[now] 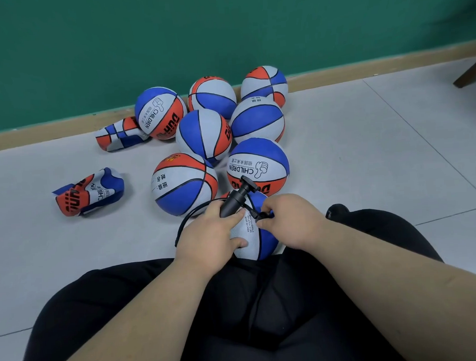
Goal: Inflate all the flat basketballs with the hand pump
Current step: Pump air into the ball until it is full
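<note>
The black cylindrical hand pump (232, 202) is gripped in the left hand (206, 237), its hose tip (257, 214) pinched by the right hand (288, 219).

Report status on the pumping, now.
Left hand grips pump on lap ball. Right hand pinches hose tip at the ball. Two flat balls wait on floor. Nothing blocking.

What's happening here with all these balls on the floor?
A seated person steadies a basketball between their knees. The left hand grips the black hand pump against it; the right hand pinches the hose end at the ball. Seven round balls sit ahead, and two flat balls lie at left.
</note>
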